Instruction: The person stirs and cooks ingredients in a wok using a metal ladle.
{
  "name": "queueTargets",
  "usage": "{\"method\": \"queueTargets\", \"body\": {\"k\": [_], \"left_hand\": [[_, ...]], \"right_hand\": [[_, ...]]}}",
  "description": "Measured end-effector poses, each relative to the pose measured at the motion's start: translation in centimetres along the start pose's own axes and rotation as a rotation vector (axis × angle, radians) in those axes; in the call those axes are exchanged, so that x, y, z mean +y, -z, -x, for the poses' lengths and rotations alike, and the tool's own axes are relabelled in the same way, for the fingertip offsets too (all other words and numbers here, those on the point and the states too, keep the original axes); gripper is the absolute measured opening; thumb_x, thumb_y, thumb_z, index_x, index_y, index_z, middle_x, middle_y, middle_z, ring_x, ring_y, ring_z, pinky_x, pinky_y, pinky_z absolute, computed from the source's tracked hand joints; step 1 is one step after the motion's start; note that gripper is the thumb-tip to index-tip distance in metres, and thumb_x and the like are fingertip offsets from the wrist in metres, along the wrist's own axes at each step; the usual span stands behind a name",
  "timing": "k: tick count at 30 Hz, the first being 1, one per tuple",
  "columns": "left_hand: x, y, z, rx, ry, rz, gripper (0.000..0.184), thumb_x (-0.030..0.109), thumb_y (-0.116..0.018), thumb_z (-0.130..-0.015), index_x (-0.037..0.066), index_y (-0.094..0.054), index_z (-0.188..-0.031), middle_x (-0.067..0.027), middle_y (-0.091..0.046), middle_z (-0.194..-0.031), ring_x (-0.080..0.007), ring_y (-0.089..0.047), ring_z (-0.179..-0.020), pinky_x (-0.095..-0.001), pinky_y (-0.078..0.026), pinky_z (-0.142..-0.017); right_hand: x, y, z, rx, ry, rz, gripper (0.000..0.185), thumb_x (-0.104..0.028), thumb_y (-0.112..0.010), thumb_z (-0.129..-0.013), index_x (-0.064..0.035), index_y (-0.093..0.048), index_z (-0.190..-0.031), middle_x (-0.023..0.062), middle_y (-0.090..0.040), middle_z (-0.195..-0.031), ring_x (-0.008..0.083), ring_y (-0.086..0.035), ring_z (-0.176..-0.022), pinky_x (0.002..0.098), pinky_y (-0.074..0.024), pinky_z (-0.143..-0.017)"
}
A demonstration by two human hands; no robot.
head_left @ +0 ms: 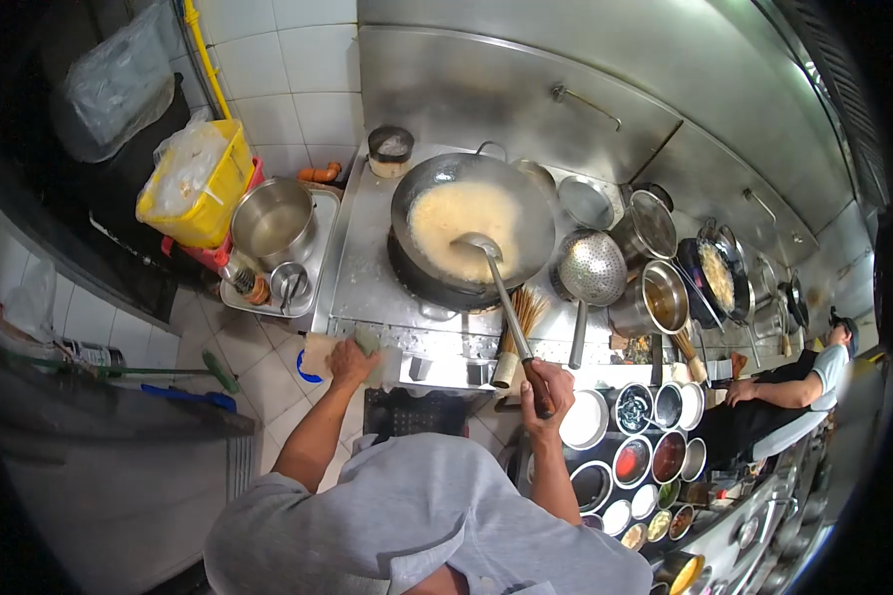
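My right hand (548, 397) is wrapped around the dark grip of a long-handled ladle (510, 312). The ladle's bowl dips into pale, bubbling liquid (456, 223) inside a large black wok (538, 238) on the stove, and steam rises from it. At the stove's front left edge, my left hand (351, 363) is closed on a beige and greenish cloth (319, 355); its fingertips are partly hidden. A bamboo wok brush (522, 322) lies beside the ladle handle.
A perforated strainer (593, 266) and steel pots (655, 297) stand right of the wok. Several seasoning bowls (633, 461) fill the right counter. A steel pot (273, 226) and yellow basket (223, 169) are at left. Another person (794, 387) stands far right near a second wok (714, 278).
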State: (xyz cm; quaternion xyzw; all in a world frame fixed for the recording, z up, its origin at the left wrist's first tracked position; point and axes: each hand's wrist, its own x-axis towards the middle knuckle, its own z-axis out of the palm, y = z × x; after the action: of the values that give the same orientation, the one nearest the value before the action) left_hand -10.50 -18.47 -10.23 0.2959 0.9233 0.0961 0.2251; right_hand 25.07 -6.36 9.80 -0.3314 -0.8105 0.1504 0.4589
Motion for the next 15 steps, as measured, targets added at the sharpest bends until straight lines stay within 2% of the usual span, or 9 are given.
{"method": "queueTargets", "body": {"k": [3,9,15], "left_hand": [[-0.1,-0.4,-0.1,0.008,0.01,-0.014,0.073,0.054,-0.074,-0.077,0.004,-0.059,-0.129,-0.0184,-0.062,-0.128,-0.0349,-0.056,-0.126,-0.0559,-0.04,-0.105],[-0.5,-1.2,-0.4,0.019,0.008,-0.021,0.075,0.055,-0.075,-0.076,0.003,-0.059,-0.128,-0.0186,-0.062,-0.128,-0.0351,-0.057,-0.124,-0.0563,-0.04,-0.104],[-0.6,-1.1,-0.4,0.021,-0.002,-0.007,0.074,0.055,-0.074,-0.077,0.002,-0.06,-0.126,-0.0191,-0.061,-0.128,-0.0346,-0.057,-0.124,-0.0554,-0.04,-0.104]], "right_hand": [[0.4,-0.4,-0.4,0.02,-0.083,-0.069,0.028,-0.011,-0.073,-0.077,-0.0012,-0.071,-0.104,0.0153,-0.074,-0.101,0.0297,-0.067,-0.09,0.0418,-0.0438,-0.093],[2.3,-4.4,-1.7,-0.094,0.021,-0.042,0.035,-0.01,-0.072,-0.081,-0.0054,-0.067,-0.115,0.0123,-0.072,-0.113,0.0285,-0.067,-0.101,0.0409,-0.042,-0.095],[4.3,-8.4,-3.9,-0.057,0.069,-0.032,0.036,-0.01,-0.074,-0.081,-0.0054,-0.067,-0.116,0.0128,-0.072,-0.116,0.0278,-0.067,-0.106,0.0408,-0.0425,-0.094]]}}
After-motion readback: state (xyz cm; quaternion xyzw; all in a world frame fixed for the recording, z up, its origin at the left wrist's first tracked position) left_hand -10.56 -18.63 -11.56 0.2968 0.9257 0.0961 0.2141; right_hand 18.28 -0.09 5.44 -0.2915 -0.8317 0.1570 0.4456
